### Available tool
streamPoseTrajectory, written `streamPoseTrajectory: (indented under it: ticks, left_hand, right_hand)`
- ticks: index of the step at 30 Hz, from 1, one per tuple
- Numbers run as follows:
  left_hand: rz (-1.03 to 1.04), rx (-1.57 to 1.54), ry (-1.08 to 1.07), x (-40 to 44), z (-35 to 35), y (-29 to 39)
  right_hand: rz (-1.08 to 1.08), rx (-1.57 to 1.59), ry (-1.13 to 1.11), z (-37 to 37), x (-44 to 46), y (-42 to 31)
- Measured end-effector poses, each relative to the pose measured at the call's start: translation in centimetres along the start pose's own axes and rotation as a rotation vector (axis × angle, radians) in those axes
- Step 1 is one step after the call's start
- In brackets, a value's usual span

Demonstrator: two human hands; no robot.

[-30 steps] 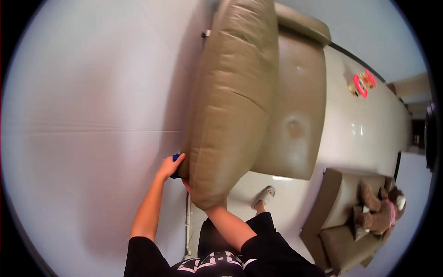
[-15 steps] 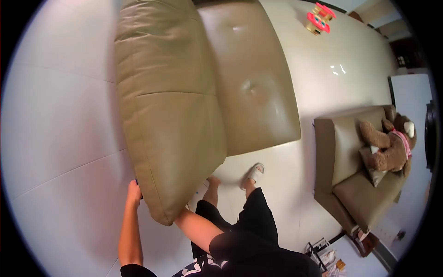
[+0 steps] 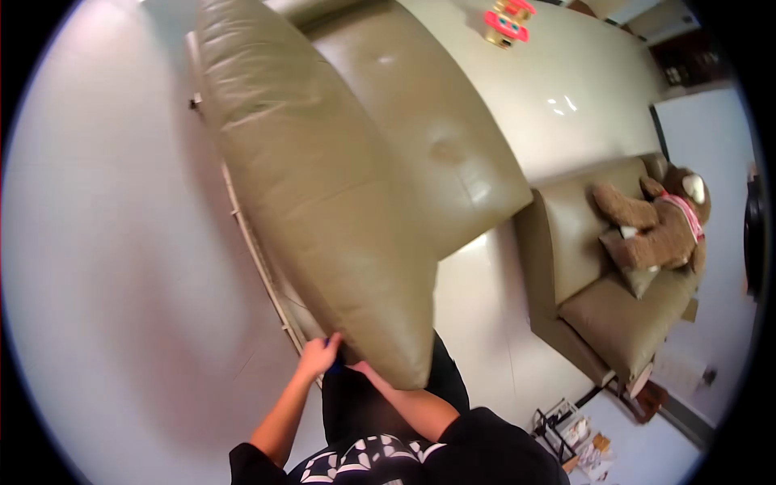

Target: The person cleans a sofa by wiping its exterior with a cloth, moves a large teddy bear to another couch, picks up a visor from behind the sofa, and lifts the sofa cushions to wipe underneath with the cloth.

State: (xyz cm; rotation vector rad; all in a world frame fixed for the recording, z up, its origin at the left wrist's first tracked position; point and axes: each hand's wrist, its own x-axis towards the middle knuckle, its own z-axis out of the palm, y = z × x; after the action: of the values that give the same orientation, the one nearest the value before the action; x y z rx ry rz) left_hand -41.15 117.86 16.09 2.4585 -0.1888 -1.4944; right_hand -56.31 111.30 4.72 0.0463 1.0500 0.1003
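A person in a black T-shirt (image 3: 493,453) stands at the near end of a big olive-brown leather sofa, both hands down low by the near end of its puffy backrest (image 3: 331,202). The backrest slants from far L to near centre, w/ the buttoned seat (image 3: 453,153) to its R & a pale wall (image 3: 121,202) to its L. A gap shows btwn backrest & wall, w/ a thin pale clipped strip (image 3: 255,255) running along it. L hand (image 3: 319,356) is at the backrest's lower L edge, thumb side up against the leather, fingers bent; a bit of dark-blue material (image 3: 332,366) shows right beside it. Can't tell if those fingers grasp the blue stuff, the edge, or both. R hand (image 3: 362,369) is mostly hidden under the backrest's near end, forearm coming in from the R, so its grip I can't make out either. Over on the R is a 2nd sofa (image 3: 578,226), same brownish leather, w/ a brown plush bear (image 3: 667,242) in a pink-and-white scarf lying across it, partly over a small cushion (image 3: 638,279). Far off, a pink & gold toy (image 3: 508,23) is on the glossy floor (image 3: 485,323). Near R there's a dark-framed rack (image 3: 558,428) w/ odds & ends, too small to ID.
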Motion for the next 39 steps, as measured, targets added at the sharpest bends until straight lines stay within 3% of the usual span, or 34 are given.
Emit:
streamPoseTrajectory:
  ticks: [3, 5, 6, 7, 9, 10, 13, 16, 17, 18, 25, 27, 31, 39]
  left_hand:
    - [0.054, -0.063, -0.139, -1.8, 1.4, 4.1]
    - [0.16, -0.172, -0.101, -1.0, 3.1, 3.4]
    - [0.214, -0.224, -0.086, -0.6, 3.8, 3.1]
    - [0.275, -0.235, -0.03, -0.9, 3.3, 3.3]
    - [0.27, -0.045, -0.187, -0.3, 2.6, 2.9]
    - [0.295, -0.017, -0.252, -0.5, 1.6, 3.2]
    - [0.399, -0.147, -0.342, 0.7, 2.5, 0.6]
    - [0.207, -0.682, -0.391, -0.9, 0.7, -0.7]
    - [0.17, -0.924, -0.393, -1.5, -0.3, -1.5]
    - [0.145, -0.956, -0.362, -1.1, -0.8, -2.8]
    - [0.056, -1.206, -0.175, 0.2, -7.3, -9.9]
    - [0.054, -1.144, -0.071, 0.8, -9.2, -11.4]
    - [0.076, -1.266, 0.139, 2.1, -13.7, -12.4]
    - [0.175, -1.532, 0.29, 4.5, -26.4, -11.1]
  right_hand:
    - [0.05, 0.036, 0.003, -0.9, -1.1, -3.1]
    - [0.16, 0.217, 0.128, 3.9, -6.0, -6.9]
    - [0.16, 0.303, 0.119, 2.6, -5.1, -6.8]
    - [0.102, 0.225, 0.205, 6.8, -7.1, -7.5]
    - [0.236, 0.583, -0.235, 1.2, -4.2, -7.0]
    - [0.145, 0.478, -0.109, 2.2, -5.2, -6.8]
    - [-0.034, 0.342, -0.1, 3.1, -6.5, -5.8]
    - [-0.05, 0.377, 0.014, -2.3, -3.9, -4.7]
    - [-0.082, 0.261, 0.19, -0.8, -4.6, -3.9]
    - [-0.09, 0.137, 0.368, 0.4, -5.3, -3.2]
    - [-0.108, 0.115, 0.631, 2.2, -5.3, 1.2]
    - [-0.068, -0.184, 0.567, 5.7, -6.0, 2.4]
    - [-0.108, -0.33, 0.209, 14.3, -4.9, 3.5]
    - [-0.301, -0.429, 0.131, 28.6, 3.0, 3.1]
